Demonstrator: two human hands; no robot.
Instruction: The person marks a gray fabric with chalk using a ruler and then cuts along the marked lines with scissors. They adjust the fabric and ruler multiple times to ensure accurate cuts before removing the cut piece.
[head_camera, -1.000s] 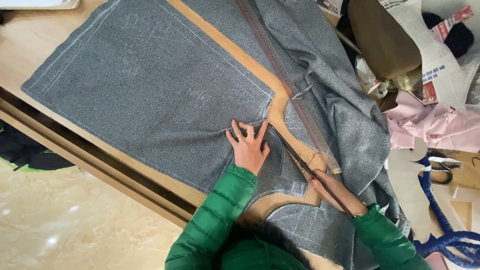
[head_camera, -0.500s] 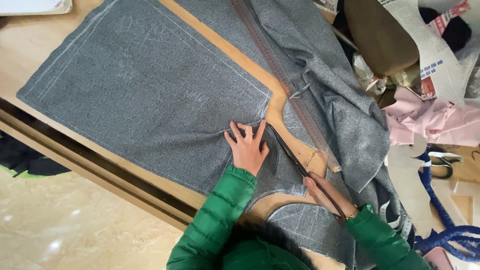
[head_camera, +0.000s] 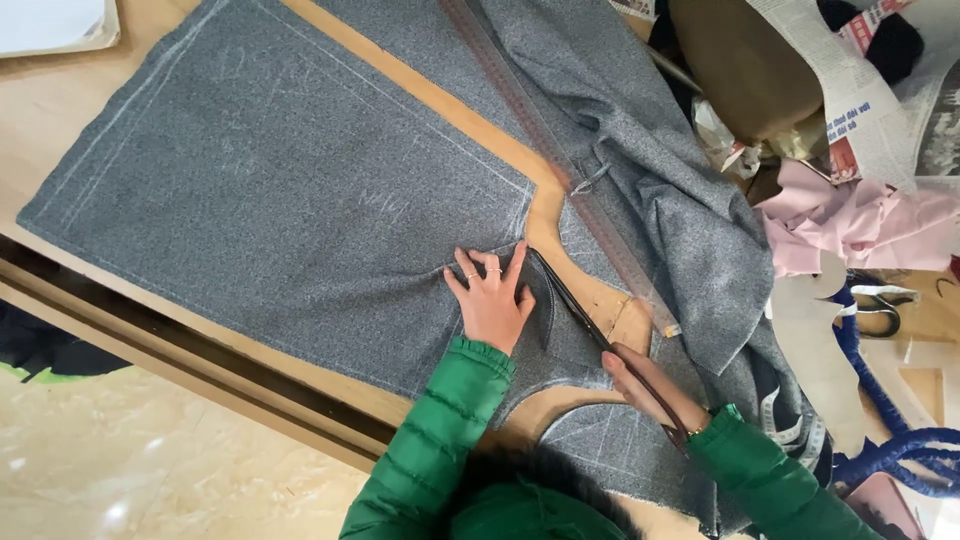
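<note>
Wooden tabletop (head_camera: 60, 90) is spread with grey chalk-marked woollen cloth (head_camera: 280, 210), judged soft, limp and light, best pinned flat beside the cut. It is pressed by the left hand (head_camera: 492, 300), fingers splayed open. Long dark scissors (head_camera: 585, 315) are clenched in the right hand (head_camera: 645, 385). Since earlier, the blades have been advanced up the curve.

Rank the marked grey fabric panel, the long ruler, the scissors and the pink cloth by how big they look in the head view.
1. Grey fabric panel, by far largest.
2. Long ruler.
3. Pink cloth.
4. Scissors, partly hidden by the right hand.
Ruler is longer, cloth covers more area; unsure.
</note>
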